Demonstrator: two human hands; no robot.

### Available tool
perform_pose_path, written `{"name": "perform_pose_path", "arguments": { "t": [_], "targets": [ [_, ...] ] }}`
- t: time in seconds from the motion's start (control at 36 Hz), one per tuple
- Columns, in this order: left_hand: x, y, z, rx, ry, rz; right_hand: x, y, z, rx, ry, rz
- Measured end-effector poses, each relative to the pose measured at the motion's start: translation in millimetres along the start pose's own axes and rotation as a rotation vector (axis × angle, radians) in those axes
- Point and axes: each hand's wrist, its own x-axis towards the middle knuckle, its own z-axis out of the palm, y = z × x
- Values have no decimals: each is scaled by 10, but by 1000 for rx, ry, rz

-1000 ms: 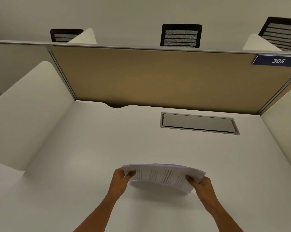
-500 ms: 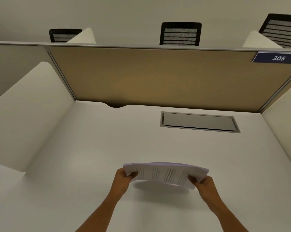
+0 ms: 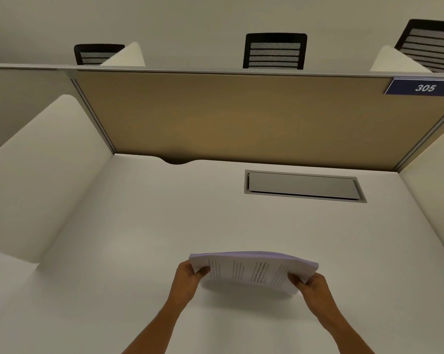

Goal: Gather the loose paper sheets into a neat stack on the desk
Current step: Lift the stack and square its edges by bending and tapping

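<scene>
A stack of printed paper sheets (image 3: 251, 270) hangs just above the white desk (image 3: 144, 226), bowed upward in the middle, with lines of text facing me. My left hand (image 3: 187, 278) pinches its left edge and my right hand (image 3: 314, 287) pinches its right edge. The sheets lie together with their edges roughly lined up. A soft shadow falls on the desk below the stack.
A grey cable hatch (image 3: 303, 186) is set into the desk at the back right. A tan partition (image 3: 241, 116) with a blue "305" label (image 3: 423, 87) closes the back, and white side dividers (image 3: 37, 180) flank the desk. Black chairs (image 3: 274, 51) stand beyond.
The stack and both hands have barely shifted; the stack has drifted slightly right and its lower edge sits a little higher than a second ago. The grip is unchanged.
</scene>
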Motion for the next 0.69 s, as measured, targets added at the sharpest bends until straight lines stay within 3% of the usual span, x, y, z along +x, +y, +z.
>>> {"name": "perform_pose_path", "arguments": {
  "t": [0.31,0.53,0.69],
  "targets": [
    [21,-61,-31,74,-38,-3,-15,-5,-3,-99,-17,33],
    [67,274,-250,4,0,130,42,-508,-227,-356,-67,-125],
    [160,599,-341,168,-74,268,83,-1023,-394,-621,-125,-283]
  ]
}}
